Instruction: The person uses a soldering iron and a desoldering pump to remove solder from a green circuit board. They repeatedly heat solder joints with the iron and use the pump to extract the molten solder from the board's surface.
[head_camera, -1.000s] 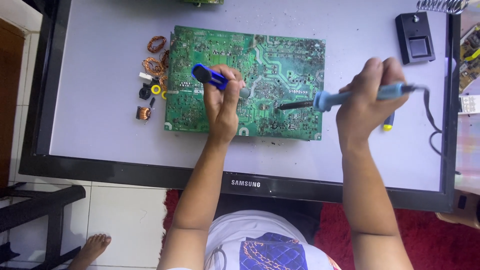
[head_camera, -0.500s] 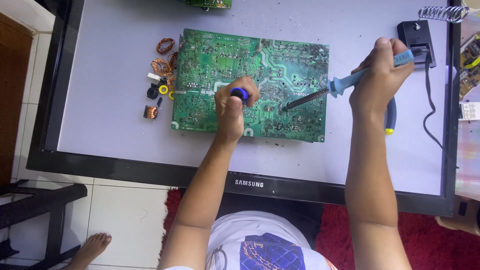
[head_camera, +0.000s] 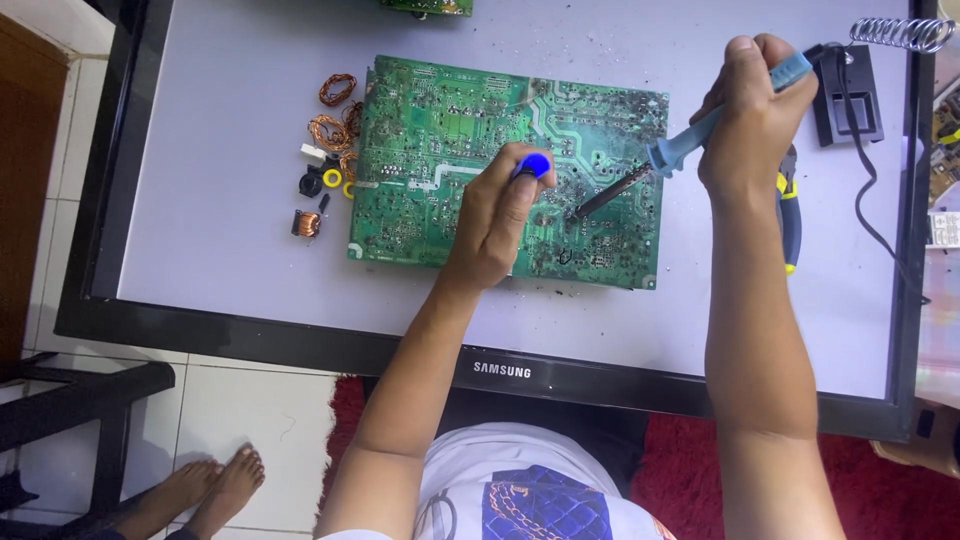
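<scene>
A large green circuit board (head_camera: 430, 150) lies solder side up on a flat pale screen panel (head_camera: 220, 150) with a black frame. My left hand (head_camera: 500, 220) rests on the board's lower middle and grips a blue desoldering pump (head_camera: 535, 165), held upright, only its blue top showing. My right hand (head_camera: 750, 110) holds a blue-handled soldering iron (head_camera: 690, 145) at the board's right side. The iron's dark tip (head_camera: 580, 212) touches the board just right of the pump.
Copper coils (head_camera: 332, 115) and small loose parts (head_camera: 312, 195) lie left of the board. A black iron stand (head_camera: 848, 95) with a wire spring sits at the top right, pliers (head_camera: 790, 220) beside my right forearm. Bare feet (head_camera: 215, 490) rest on floor tiles below left.
The left hand slid right and down along the board, tipping the pump upright. The right hand rose toward the far right, and the iron's tip came to the board beside the pump.
</scene>
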